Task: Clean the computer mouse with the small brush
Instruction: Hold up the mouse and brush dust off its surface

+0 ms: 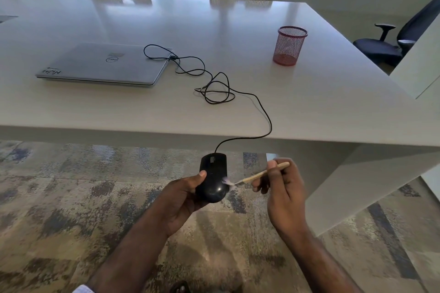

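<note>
I hold the black computer mouse up in my left hand, out in front of me and just past the near edge of the white counter, above the patterned floor. My thumb lies on the mouse's left side and my fingers curl under it, so it sits tight in my grip. The mouse is long from back to front. Its round back end points at me, and its front end, with the wheel and the cable, points away toward the counter. The cable goes up over the edge, makes some loops on the counter, and runs to the closed laptop. My right hand pinches the small brush by its pale wooden handle. The brush lies almost sideways, across the long line of the mouse. Its handle end sticks up and to the right, and its soft tip points left and looks like it touches the right side of the mouse near the back. The tip is blurry, so I cannot tell much more about it. My two hands are close together, with the brush hand just to the right of the mouse. I think I am partway through brushing, and the front end by the wheel may need it next. A red mesh cup stands far off on the counter.
</note>
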Demonstrator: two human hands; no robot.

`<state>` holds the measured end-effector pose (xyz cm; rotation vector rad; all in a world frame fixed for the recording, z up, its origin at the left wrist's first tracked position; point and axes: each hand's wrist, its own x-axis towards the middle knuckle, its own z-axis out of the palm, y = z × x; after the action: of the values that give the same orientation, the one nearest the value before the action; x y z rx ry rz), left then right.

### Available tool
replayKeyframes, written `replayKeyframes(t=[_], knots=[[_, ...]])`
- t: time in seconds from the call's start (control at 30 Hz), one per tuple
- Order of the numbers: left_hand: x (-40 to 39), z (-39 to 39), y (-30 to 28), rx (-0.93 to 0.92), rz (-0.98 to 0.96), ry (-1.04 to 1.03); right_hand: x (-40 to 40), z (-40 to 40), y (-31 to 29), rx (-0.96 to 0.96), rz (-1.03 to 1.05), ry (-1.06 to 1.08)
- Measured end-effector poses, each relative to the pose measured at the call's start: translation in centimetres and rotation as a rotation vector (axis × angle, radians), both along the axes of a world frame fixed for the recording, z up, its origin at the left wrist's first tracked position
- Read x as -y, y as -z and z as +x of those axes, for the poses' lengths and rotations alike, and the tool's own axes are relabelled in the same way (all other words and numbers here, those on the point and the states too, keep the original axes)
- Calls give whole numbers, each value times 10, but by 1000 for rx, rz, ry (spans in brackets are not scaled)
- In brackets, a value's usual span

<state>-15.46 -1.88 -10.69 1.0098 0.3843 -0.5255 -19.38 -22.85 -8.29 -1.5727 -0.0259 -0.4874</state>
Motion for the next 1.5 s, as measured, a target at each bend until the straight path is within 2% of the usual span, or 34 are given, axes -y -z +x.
replayKeyframes(t=[0.17,0.4,0.7,0.93,1.17,1.4,1.5], knots=[[0,1,0,13,27,5,2,6,-4,52,47,102],[0,8,3,9,52,-28,-4,-3,13,15,-131,9],[1,10,4,21,55,-27,-2,1,-1,78,-18,90],[4,13,-1,21,51,-45,-6,-6,9,23,-30,16],[3,13,-4,28,57,-23,1,3,3,-1,165,79],[4,13,-7,39,74,-28,0,-3,11,-56,56,-15],[4,13,-7,35,79,-29,-1,-4,9,-44,79,-5]])
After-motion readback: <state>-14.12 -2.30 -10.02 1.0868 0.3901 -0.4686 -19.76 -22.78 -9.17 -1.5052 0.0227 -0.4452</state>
